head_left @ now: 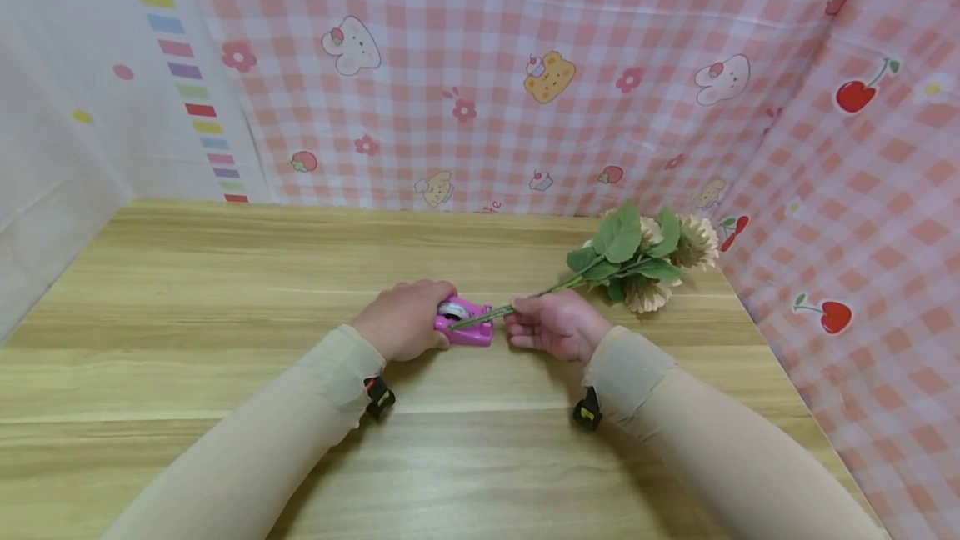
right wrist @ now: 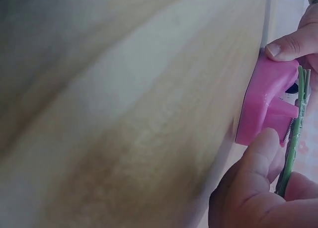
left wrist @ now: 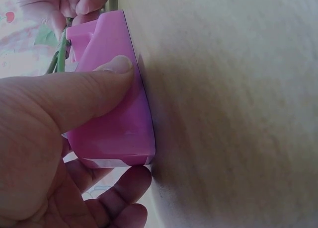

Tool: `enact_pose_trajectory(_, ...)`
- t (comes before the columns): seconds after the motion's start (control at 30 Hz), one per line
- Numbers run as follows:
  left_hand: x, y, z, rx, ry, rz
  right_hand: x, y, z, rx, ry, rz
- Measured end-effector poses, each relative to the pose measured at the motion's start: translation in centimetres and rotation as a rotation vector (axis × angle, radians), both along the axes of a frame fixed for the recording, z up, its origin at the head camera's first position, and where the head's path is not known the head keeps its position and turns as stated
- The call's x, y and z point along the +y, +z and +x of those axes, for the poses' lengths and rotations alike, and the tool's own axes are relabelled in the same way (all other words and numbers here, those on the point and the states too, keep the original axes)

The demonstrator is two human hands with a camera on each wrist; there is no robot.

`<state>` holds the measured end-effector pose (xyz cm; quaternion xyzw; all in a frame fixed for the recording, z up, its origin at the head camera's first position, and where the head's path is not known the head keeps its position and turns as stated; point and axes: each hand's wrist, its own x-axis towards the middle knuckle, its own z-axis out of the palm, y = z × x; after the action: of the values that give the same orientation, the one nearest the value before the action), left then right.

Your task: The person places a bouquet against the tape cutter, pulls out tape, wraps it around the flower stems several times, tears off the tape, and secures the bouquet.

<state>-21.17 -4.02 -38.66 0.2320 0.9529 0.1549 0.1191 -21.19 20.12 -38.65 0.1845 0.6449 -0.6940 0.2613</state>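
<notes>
A pink tape dispenser point(head_left: 474, 335) with a roll of tape in it stands on the wooden table, gripped by my left hand point(head_left: 405, 319) at its left end. In the left wrist view the thumb point(left wrist: 107, 84) presses along the dispenser's side point(left wrist: 117, 121). My right hand point(head_left: 564, 325) pinches the green stems of artificial flowers point(head_left: 693, 242). The stem ends lie over the dispenser, beside its toothed cutter point(right wrist: 288, 131). A shiny clear film, like tape, shows on the stems point(right wrist: 294, 143) in the right wrist view. Cream blooms and green leaves point(head_left: 618, 233) extend to the back right.
The wood-grain table point(head_left: 225, 298) spreads out around both hands. Pink checked cloth point(head_left: 495, 32) hangs behind it, with more cloth point(head_left: 862, 215) along the right edge. A black wrist camera point(head_left: 380, 397) sits below the left wrist, another camera point(head_left: 587, 409) below the right.
</notes>
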Motion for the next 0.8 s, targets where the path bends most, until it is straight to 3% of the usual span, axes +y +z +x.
enact_pose_trajectory(0.33, 0.0, -0.1, 0.0, 0.001, 0.0, -0.003, -0.5, 0.0, 0.0, 0.024, -0.058, -0.166)
enact_pose_trajectory(0.8, 0.0, 0.3, 0.2, 0.003, -0.004, -0.003, -1.1, -0.2, -0.5, -0.01, -0.132, -0.172)
